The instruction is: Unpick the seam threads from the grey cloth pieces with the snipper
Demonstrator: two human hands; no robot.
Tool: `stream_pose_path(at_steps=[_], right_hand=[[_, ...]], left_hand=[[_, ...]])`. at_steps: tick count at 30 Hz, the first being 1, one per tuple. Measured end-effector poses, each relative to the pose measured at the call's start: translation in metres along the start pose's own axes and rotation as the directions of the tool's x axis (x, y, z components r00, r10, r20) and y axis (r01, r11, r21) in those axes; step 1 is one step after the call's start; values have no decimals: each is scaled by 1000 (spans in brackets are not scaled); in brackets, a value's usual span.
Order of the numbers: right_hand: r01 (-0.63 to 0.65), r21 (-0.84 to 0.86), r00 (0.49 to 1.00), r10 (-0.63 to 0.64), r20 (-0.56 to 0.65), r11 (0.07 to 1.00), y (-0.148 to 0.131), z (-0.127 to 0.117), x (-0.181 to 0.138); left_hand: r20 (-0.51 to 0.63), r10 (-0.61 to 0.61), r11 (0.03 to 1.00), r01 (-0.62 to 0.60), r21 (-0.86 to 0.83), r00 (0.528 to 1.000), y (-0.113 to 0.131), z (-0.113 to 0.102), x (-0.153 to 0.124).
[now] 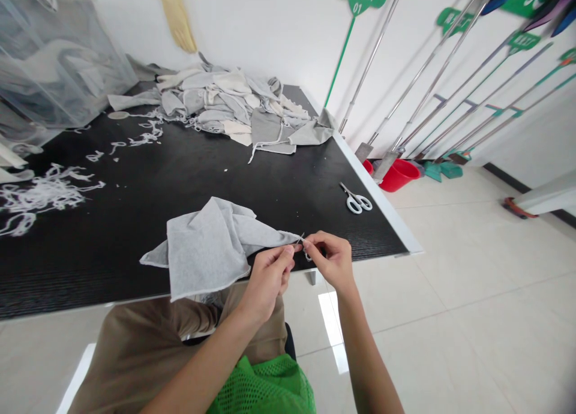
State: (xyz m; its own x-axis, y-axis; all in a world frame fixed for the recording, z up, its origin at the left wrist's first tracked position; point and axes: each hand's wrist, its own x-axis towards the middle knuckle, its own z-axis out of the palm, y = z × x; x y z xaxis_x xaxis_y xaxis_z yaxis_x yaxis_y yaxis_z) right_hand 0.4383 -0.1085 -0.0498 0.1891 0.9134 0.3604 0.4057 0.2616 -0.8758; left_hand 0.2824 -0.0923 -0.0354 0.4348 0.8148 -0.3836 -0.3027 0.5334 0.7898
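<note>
A light grey cloth piece (207, 240) lies folded at the table's front edge, one side hanging over it. Its right end narrows to a point between my two hands. My left hand (270, 279) is closed, thumb and forefinger pinched at the thread by that tip. Facing it, my right hand (330, 258) is closed too, pinching thin white thread (308, 255) that curls below its fingers. The exact grip at the tip is too small to make out. White-handled scissors (355, 201) lie on the table beyond my right hand.
The black table (148, 174) bears a heap of grey and cream cloth pieces (225, 99) at the back. Loose white threads (45, 189) lie at left, near a translucent bin (58, 60). Mops and a red bucket (399, 175) stand along the wall at right.
</note>
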Motion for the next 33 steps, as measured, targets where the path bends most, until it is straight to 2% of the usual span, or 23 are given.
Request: stream_pose_path(at_steps=[16, 22, 28, 33], right_hand=[[1, -26, 1000, -1, 5, 1000, 0, -1, -1], [-11, -19, 1000, 11, -22, 1000, 5, -2, -2], [-26, 62, 997, 30, -69, 998, 8, -1, -3], [-61, 118, 991, 75, -114, 991, 7, 1, -1]], left_hand=[[-3, 24, 999, -24, 36, 1000, -3, 0, 2], [-14, -35, 999, 35, 3, 999, 3, 0, -2], [-17, -103, 995, 104, 9, 995, 4, -24, -29], [33, -169, 977, 163, 138, 985, -14, -48, -64]])
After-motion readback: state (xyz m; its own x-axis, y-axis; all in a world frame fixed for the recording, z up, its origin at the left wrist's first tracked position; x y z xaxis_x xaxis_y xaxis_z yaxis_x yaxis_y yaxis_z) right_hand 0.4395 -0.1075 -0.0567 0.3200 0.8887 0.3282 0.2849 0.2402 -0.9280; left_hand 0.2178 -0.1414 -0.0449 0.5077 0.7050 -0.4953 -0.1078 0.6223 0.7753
